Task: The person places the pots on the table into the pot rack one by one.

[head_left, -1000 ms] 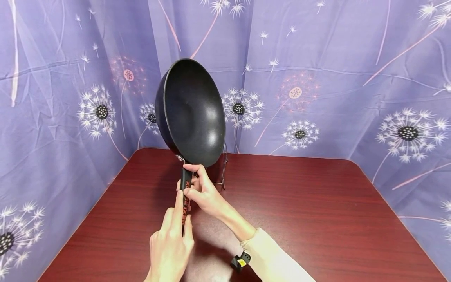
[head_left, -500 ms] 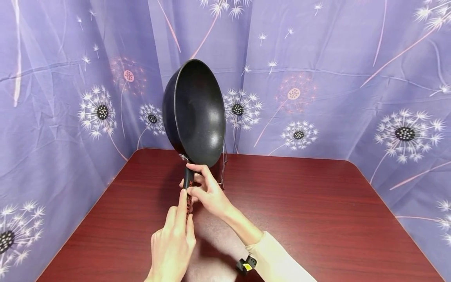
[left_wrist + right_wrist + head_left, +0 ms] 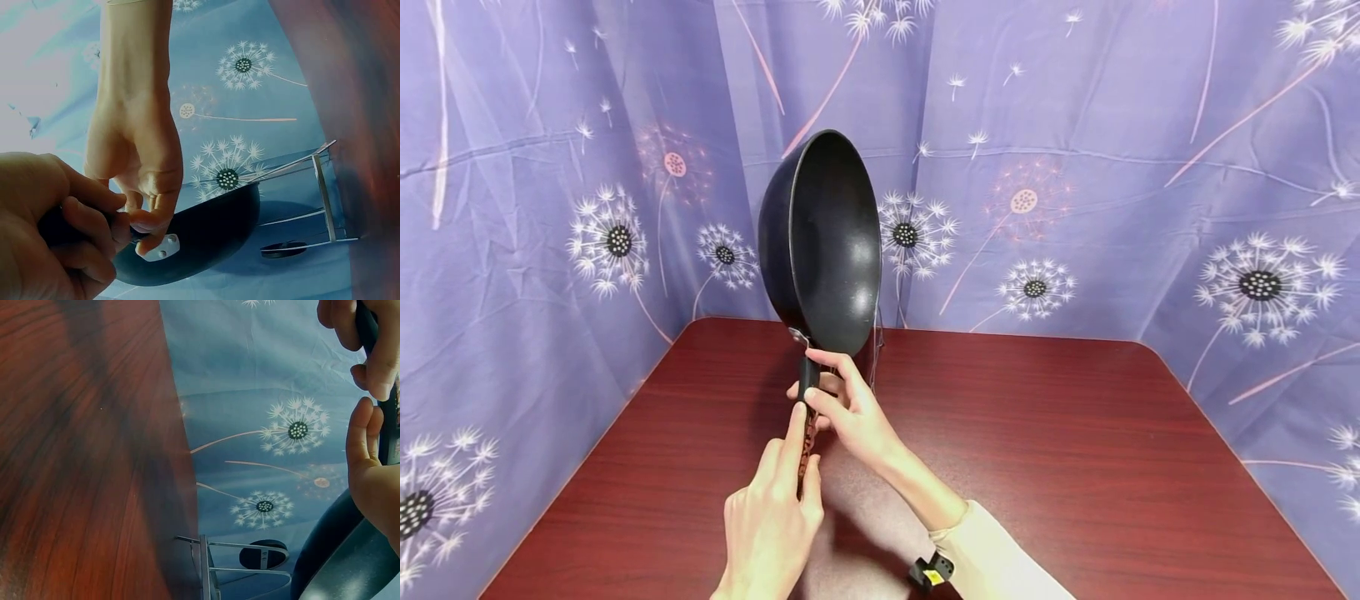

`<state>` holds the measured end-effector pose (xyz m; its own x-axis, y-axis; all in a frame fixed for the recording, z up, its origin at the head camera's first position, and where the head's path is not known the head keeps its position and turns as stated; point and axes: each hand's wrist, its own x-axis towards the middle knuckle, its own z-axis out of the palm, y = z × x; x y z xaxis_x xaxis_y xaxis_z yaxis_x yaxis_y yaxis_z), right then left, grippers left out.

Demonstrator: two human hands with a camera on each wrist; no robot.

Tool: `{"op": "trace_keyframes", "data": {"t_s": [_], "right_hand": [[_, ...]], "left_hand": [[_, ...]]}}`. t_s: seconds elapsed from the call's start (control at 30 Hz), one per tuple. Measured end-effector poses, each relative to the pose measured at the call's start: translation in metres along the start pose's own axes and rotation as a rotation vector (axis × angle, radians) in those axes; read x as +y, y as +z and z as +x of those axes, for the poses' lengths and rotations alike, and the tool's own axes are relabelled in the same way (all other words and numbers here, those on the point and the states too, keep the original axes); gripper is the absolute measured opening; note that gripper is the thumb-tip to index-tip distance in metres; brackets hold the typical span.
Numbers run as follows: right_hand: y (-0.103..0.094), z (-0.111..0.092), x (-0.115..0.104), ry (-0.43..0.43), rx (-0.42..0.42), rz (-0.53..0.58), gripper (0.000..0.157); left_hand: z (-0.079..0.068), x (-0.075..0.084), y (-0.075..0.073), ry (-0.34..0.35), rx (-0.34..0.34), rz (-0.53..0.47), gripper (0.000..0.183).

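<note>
A deep black wok (image 3: 838, 242) stands up on edge, its bowl uppermost and its hollow side turned to the right. My left hand (image 3: 771, 517) grips the lower handle (image 3: 808, 379), the forefinger laid straight along it. Higher up, close to the bowl, my right hand (image 3: 853, 417) holds the same handle between thumb and fingers. In the left wrist view a riveted metal bracket (image 3: 164, 249) joins handle and bowl beside the right fingers. A thin wire rack (image 3: 205, 569) stands behind the wok, mostly hidden by it in the head view.
The red-brown wooden table (image 3: 1037, 450) spreads out to the right of the hands. Purple dandelion-print curtains (image 3: 1060, 100) enclose its back and sides. A dark oval piece (image 3: 264, 554) shows by the rack. A black device with a yellow mark (image 3: 932, 572) sits at the right wrist.
The wok has shifted a little to the right and turned further, so its opening looks narrower and more of its outer side shows. Both hands have moved along with it, keeping their hold.
</note>
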<state>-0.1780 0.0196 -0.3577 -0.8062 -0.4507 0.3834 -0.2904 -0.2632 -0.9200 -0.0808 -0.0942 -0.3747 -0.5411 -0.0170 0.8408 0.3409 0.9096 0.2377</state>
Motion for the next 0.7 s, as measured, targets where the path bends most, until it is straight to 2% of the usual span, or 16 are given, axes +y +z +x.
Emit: {"op": "trace_keyframes", "data": {"t_s": [0.27, 0.53, 0.7], "right_hand": [[0.0013, 0.0022, 0.0003, 0.003, 0.021, 0.000, 0.048], [0.0054, 0.0038, -0.0050, 0.054, 0.098, -0.001, 0.044], [0.0046, 0.0028, -0.0058, 0.061, 0.104, 0.022, 0.043]], "left_hand": [[0.0007, 0.0007, 0.0010, 0.015, 0.030, 0.049, 0.064], [0.0018, 0.0029, 0.0013, 0.031, 0.030, 0.088, 0.063], [0.0022, 0.0038, 0.0019, 0.006, 0.004, 0.038, 0.061]]}}
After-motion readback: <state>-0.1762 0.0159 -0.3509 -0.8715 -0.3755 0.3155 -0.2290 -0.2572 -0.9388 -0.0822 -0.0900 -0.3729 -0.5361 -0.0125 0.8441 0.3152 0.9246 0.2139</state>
